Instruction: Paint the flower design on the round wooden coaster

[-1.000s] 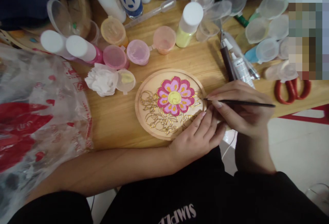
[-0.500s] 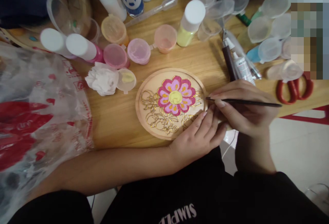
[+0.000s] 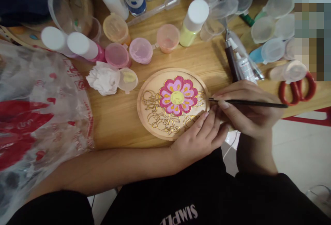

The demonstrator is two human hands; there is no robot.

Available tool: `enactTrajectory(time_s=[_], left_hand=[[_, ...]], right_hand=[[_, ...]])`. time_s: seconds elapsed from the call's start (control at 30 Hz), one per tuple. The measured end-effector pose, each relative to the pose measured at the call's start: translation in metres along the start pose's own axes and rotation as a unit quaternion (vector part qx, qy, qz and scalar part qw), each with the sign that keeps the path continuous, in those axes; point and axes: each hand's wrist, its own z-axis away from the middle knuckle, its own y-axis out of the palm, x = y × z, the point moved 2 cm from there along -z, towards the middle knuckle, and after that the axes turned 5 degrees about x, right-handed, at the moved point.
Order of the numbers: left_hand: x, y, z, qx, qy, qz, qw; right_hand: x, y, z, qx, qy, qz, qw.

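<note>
A round wooden plaque (image 3: 144,128) with a raised rim lies on the table, bearing gold outlines and a pink, magenta and yellow flower (image 3: 177,98). Across its lower right edge rests my left hand (image 3: 199,132), palm down with fingers stretched out, covering part of the outlines. My right hand (image 3: 248,109) pinches a thin dark paintbrush (image 3: 256,103) between thumb and fingers. The brush points left, its tip over the plaque's right rim beside the gold petal outlines. Whether the tip touches the wood I cannot tell.
Open paint cups, among them a lilac one (image 3: 141,50) and a peach one (image 3: 168,39), stand behind the plaque. Crumpled tissue (image 3: 103,79) lies to the left, near a plastic bag (image 3: 51,114). Glue tubes (image 3: 244,66) and red-handled scissors (image 3: 297,90) lie to the right.
The camera view has shifted very slightly. The paintbrush has tilted a little in my right hand, its tip staying near the plaque's right rim. My left hand stays in place.
</note>
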Motion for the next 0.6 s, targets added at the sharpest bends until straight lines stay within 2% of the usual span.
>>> enactTrajectory(time_s=[0.37,0.6], left_hand=[[-0.0005,0.0018,0.0005,-0.004,0.002,0.003,1.000],[-0.0006,0.0018,0.0005,0.002,0.004,-0.001,1.000]], right_hand=[[-0.0001,0.0016,0.0015,0.014,0.027,0.006,1.000],[0.0000,0.0019,0.0007,0.019,0.015,-0.001,1.000]])
